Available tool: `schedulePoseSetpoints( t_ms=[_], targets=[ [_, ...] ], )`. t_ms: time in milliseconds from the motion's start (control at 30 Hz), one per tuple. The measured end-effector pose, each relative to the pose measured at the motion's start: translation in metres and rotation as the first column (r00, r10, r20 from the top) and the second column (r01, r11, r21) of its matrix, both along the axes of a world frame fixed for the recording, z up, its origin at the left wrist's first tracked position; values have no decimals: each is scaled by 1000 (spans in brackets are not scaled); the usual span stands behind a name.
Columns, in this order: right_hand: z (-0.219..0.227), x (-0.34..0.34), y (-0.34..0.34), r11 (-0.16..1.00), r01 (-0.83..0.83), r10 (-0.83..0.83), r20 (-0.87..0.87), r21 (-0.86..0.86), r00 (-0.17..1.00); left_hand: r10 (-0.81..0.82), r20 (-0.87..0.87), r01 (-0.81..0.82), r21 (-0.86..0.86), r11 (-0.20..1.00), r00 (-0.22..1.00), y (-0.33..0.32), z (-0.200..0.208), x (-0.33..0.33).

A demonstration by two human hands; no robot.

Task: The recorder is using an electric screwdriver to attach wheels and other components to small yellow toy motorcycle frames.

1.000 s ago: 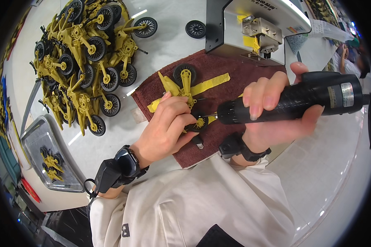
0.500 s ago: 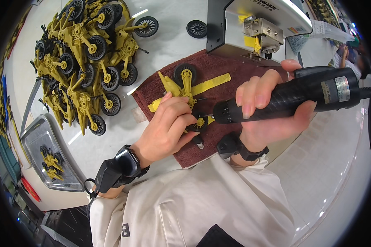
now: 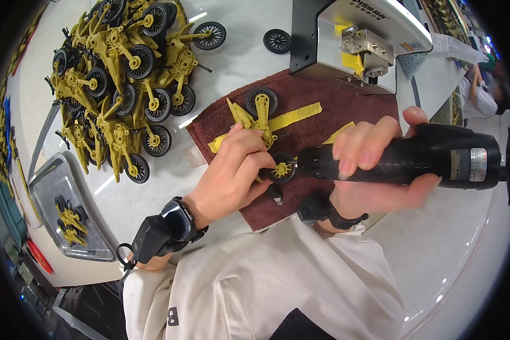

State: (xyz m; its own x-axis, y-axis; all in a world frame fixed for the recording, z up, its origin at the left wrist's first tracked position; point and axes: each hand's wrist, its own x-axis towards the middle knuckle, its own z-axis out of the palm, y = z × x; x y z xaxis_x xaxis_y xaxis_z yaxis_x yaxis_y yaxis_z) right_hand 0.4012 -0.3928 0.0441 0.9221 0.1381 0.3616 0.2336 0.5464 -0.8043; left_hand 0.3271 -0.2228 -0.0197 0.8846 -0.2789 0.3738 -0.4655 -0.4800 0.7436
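My left hand (image 3: 232, 173) is closed on a yellow toy motorcycle (image 3: 262, 116), which lies on a dark red cloth (image 3: 360, 105). Its thumb and fingers press beside the lower black wheel with a yellow hub (image 3: 282, 169); the fingers cover part of the frame. Wrapped in my right hand (image 3: 371, 164) is a black electric screwdriver (image 3: 419, 156), lying almost level and pointing left. Its tip reaches the lower wheel's right edge; whether it touches a screw I cannot tell. The upper wheel (image 3: 261, 101) rests on the cloth.
A large pile of yellow toy motorcycles (image 3: 119, 85) stands to the left. Nearer is a metal tray (image 3: 99, 246) holding small yellow and black parts. One loose black wheel (image 3: 277, 41) lies beside a white and black machine (image 3: 345, 51). Yellow tape (image 3: 294, 116) crosses the cloth.
The screwdriver's rear end has swung down toward me, leaving it closer to level. My left hand still grips the toy, and the whole view has shifted slightly.
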Motion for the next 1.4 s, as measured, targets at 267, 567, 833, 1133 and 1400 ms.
schedulePoseSetpoints(
  t_ms=[267, 567, 833, 1133, 1400],
  targets=[
    [18, 4, -9, 991, -47, 42, 45, 121, 998, 86, 200, -97, 44, 994, 976, -2, 9, 4],
    [52, 17, -54, 967, 149, -174, 107, 208, 979, 115, -59, -124, -188, 974, 992, 54, 81, -68],
    [13, -19, 3, 985, 60, -48, 75, -164, 996, 295, -676, -690, -437, 577, 675, 78, 50, -120],
    [11, -25, 5, 986, 79, -66, 88, -149, 994, 103, -684, -589, -531, 609, 722, 53, 37, -99],
    [15, -20, -26, 982, 189, -187, 66, -28, 980, 170, -709, -665, -512, 543, 684, 76, 48, -124]
  ],
)
